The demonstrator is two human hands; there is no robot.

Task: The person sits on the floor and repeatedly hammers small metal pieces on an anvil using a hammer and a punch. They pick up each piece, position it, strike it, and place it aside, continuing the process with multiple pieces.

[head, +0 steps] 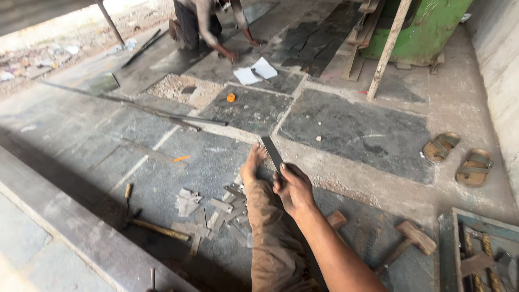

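A bare forearm reaches forward from the bottom edge, and the right hand (292, 187) is closed around a long, flat dark metal strip (272, 152), which points away past the fingers. The left hand is out of sight. Just left of the gripping hand lies the person's own leg in brown trousers, ending in a bare foot (253, 162) beside the strip. Left of the leg, small metal offcuts (216, 208) lie scattered, with a hammer (154, 227) beyond them. Right of the hand rests a wooden mallet (411, 240), then an open toolbox (481, 254). Farther off sit two sandals (457, 157). Far ahead, another person (208, 21) crouches, hands on the floor.
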